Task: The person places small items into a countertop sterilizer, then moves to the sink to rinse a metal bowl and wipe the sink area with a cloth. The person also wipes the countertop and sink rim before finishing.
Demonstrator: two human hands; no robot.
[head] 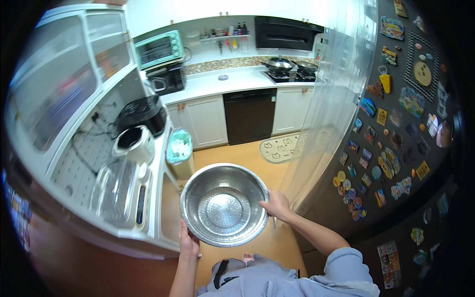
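Note:
A round stainless steel basin (225,209), with rows of small dots on its inner wall and nothing in it, is held up over the wooden floor. My left hand (189,239) grips its rim at the lower left. On the right side, my right hand (276,205) has hold of the rim, thumb over the edge. The fingers of both hands are partly hidden by the basin.
A lined trash bin (180,148) stands beside the left cabinet, near the basin. Clear plastic curtains (326,96) hang at the right, beside a dark magnet-covered refrigerator (399,122). Farther off are a patterned mat (280,148), a counter (207,84) and a gas stove (291,77).

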